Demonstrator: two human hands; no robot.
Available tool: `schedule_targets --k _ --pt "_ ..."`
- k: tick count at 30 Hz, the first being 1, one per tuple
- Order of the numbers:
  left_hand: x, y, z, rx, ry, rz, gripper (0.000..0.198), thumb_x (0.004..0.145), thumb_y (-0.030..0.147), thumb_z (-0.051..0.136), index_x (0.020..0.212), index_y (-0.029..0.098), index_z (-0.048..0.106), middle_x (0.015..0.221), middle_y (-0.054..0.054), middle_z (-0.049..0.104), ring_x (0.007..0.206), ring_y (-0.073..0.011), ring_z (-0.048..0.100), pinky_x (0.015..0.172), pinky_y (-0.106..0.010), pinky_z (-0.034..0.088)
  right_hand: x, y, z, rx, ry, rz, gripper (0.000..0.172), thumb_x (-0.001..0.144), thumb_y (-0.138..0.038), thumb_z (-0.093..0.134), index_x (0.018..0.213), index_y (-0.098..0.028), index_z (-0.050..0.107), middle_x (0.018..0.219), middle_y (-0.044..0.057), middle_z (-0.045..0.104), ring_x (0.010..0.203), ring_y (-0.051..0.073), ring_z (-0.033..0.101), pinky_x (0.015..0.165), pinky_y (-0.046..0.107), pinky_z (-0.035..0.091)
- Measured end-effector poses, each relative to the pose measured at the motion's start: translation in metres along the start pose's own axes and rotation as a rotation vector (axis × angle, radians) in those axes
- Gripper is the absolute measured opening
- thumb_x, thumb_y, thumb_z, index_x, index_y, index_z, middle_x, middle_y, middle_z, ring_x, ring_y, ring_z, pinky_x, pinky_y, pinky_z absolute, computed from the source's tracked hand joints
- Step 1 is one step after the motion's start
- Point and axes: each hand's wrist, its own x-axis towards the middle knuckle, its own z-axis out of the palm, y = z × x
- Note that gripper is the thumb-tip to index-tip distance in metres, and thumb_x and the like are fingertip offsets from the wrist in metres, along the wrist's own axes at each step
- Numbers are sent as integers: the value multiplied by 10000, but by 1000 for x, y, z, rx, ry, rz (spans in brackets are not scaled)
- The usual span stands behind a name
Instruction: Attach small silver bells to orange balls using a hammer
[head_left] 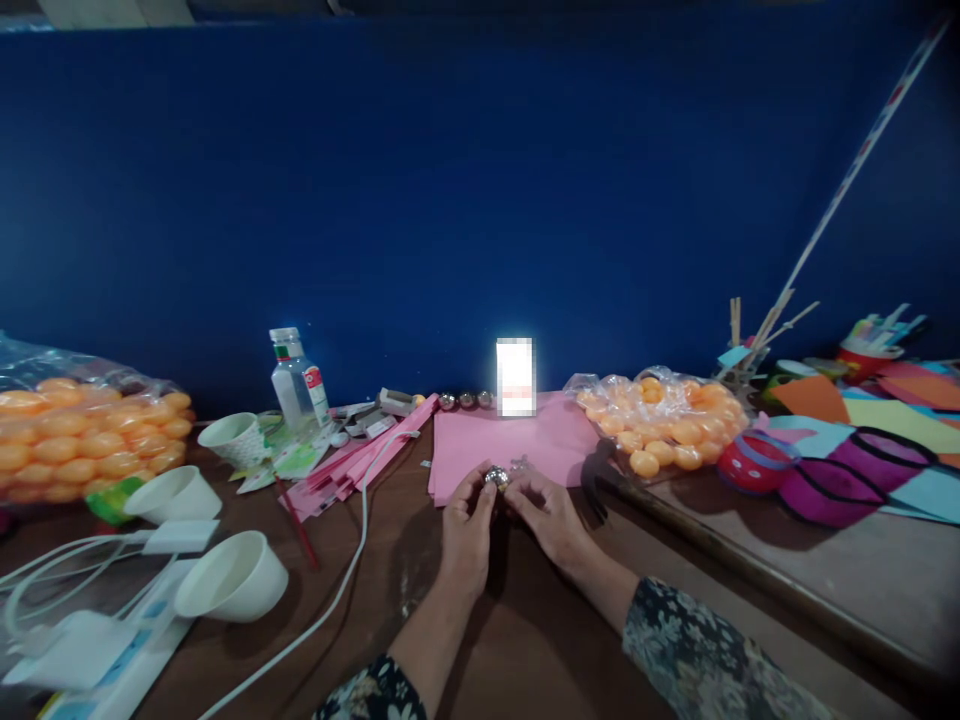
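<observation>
At the middle of the desk, a small shiny silver ball (496, 477) is held between my two hands. My left hand (468, 520) pinches it from the left side. On the other side, my right hand (546, 510) has its fingers pressed together close against the ball, and whether they grip it or a tiny piece beside it is too small to tell. Pink sheets (480, 440) lie just beyond my hands. Several similar silver balls (466, 401) sit in a row at the back edge of the sheets.
Bags of orange balls stand left (90, 440) and right (675, 420). White cups (232, 578), a power strip (142, 640) and a cable are at left. A glass bottle (300, 390), pink strips and a lit phone (516, 377) stand behind; a hammer (598, 480) lies right.
</observation>
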Motion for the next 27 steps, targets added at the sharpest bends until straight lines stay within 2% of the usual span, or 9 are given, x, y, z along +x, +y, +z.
schedule_targets --k 12,19,27 --pt "-2 4 2 37 22 -18 447 720 306 606 1138 163 539 1063 -94 632 970 -205 582 874 -350 434 0 10 1 -12 36 5 132 726 -242 563 656 -136 596 645 0 578 630 121 505 604 219 402" --pt "-2 2 1 101 31 7 392 725 310 601 1088 166 574 1081 -85 629 1011 -211 564 903 -344 416 1 12 1 -4 73 21 129 703 -256 586 700 -130 616 660 10 607 627 131 527 601 230 421" --pt "-3 2 2 150 21 20 356 745 292 586 1081 175 585 1098 -74 622 1044 -211 544 943 -365 389 1 13 1 -19 137 49 206 680 -333 629 730 -133 618 663 24 620 619 150 560 595 256 454"
